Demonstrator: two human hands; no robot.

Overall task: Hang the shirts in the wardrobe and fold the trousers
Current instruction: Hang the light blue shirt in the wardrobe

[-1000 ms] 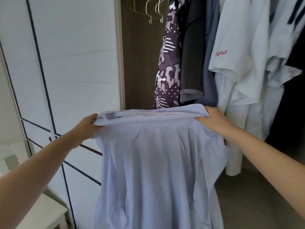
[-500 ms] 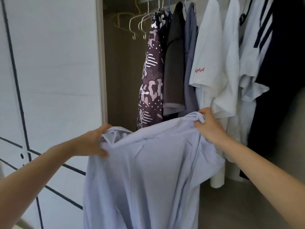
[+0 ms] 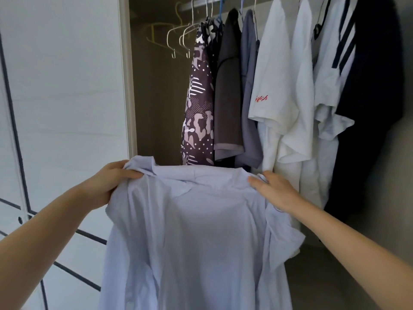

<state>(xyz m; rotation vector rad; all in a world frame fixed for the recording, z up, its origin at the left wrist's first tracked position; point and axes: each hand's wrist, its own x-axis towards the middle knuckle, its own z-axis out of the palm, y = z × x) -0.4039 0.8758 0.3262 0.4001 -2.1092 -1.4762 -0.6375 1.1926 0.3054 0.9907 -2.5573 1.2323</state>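
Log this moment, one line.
light blue shirt: held up before wardrobe, not hung | left hand: grips shoulder | right hand: holds other shoulder | empty hangers: on rail

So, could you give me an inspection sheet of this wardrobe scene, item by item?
Surface: nothing seen.
Job's things: light blue shirt held up before the open wardrobe, no hanger seen in it; empty hangers on the rail, left of the hung clothes.
Clutter: nothing seen.
Grips: left hand grips one shoulder of the shirt; right hand holds the other.
Cables: nothing seen.
Surroundings: patterned shirt, white T-shirt and other garments hang at the right; white wardrobe door at the left.
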